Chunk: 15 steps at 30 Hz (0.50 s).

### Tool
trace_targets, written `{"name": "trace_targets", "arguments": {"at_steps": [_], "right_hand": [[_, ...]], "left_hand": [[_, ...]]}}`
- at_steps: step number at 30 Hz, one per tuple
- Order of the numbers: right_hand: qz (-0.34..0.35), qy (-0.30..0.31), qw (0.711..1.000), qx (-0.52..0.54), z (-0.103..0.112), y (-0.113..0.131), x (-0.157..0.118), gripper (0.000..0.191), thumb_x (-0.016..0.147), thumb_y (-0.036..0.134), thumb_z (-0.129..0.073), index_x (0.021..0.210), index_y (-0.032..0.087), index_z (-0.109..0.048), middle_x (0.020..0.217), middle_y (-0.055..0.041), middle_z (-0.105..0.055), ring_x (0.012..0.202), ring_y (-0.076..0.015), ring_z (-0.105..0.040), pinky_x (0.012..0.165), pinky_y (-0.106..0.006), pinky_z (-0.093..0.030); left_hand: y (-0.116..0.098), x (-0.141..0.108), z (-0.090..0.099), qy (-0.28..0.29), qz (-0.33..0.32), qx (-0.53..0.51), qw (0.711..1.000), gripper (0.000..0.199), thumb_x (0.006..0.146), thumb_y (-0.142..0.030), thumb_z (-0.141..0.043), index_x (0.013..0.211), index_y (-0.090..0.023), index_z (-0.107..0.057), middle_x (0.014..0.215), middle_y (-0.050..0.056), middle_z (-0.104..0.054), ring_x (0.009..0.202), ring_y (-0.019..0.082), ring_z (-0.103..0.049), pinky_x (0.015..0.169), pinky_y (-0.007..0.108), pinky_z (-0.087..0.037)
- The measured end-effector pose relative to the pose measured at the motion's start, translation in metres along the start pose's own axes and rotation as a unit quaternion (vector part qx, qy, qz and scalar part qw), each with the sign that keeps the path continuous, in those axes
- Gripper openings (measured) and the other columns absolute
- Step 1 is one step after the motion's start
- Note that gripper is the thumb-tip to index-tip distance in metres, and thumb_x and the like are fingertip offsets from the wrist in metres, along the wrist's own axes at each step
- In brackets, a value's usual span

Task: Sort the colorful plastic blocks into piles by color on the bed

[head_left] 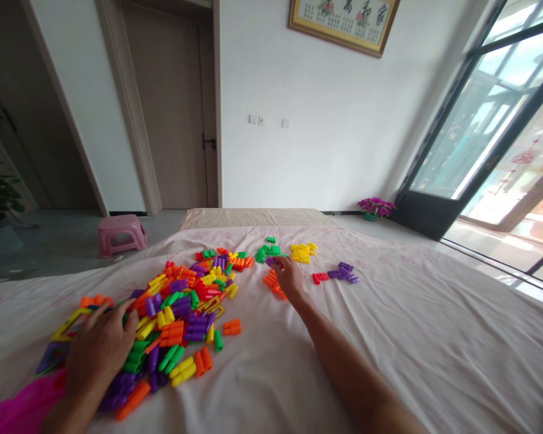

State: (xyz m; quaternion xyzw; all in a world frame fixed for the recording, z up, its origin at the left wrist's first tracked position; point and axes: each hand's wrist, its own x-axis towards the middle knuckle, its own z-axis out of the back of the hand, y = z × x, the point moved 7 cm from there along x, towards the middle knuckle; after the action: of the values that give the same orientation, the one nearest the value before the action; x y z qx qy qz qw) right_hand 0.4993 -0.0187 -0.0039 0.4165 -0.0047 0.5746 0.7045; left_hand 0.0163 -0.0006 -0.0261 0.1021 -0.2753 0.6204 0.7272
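My right hand [289, 278] reaches over the cloth with its fingertips closed on a purple toy block [270, 261]. Just beyond it is a small group of green blocks [269, 251], and orange blocks [274, 283] lie beside the hand. To the right are yellow blocks [302, 252], red blocks [319, 278] and purple blocks [344, 272]. My left hand [100, 340] rests palm down, fingers apart, on the left side of a large mixed pile of plastic blocks [174, 301]. Whatever lies under its palm is hidden.
A pale cloth [434, 325] with folds covers the surface. A bright pink plastic container [25, 404] sits at the lower left. Flat coloured frame pieces [57, 349] lie by my left hand. A pink stool [122, 234] and potted flowers [376, 207] stand on the floor.
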Motion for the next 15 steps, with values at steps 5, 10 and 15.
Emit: {"name": "trace_targets", "arguments": {"at_steps": [5,10,15], "right_hand": [[-0.107,-0.092,0.988,-0.054,0.079,-0.082,0.000,0.035,0.100,0.045,-0.057,0.114,0.021,-0.078,0.107,-0.0080,-0.076,0.090,-0.0213,-0.067,0.080,-0.031,-0.047],[-0.242,-0.141,0.949,-0.142,0.130,-0.148,-0.013,0.038,0.100,0.042,-0.055,0.126,0.023,-0.075,0.120,-0.0100,-0.074,0.108,-0.0258,-0.065,0.087,-0.034,-0.047],[-0.281,-0.164,0.929,-0.179,0.137,-0.166,-0.029,0.041,0.103,0.034,-0.048,0.138,0.025,-0.068,0.139,-0.0107,-0.066,0.124,-0.0264,-0.062,0.093,-0.034,-0.048]], "left_hand": [[-0.003,0.001,0.001,-0.026,-0.042,0.084,0.995,0.057,0.100,-0.041,-0.034,0.121,-0.009,-0.075,0.108,0.019,-0.079,0.120,0.036,-0.063,0.104,0.047,-0.048],[0.000,0.000,-0.003,-0.029,-0.048,0.102,0.993,0.057,0.100,-0.042,-0.033,0.122,-0.011,-0.076,0.104,0.016,-0.080,0.118,0.035,-0.064,0.103,0.046,-0.049],[-0.001,-0.002,-0.002,-0.035,-0.048,0.108,0.992,0.058,0.101,-0.042,-0.031,0.121,-0.012,-0.075,0.107,0.016,-0.081,0.127,0.035,-0.062,0.104,0.046,-0.048]]}}
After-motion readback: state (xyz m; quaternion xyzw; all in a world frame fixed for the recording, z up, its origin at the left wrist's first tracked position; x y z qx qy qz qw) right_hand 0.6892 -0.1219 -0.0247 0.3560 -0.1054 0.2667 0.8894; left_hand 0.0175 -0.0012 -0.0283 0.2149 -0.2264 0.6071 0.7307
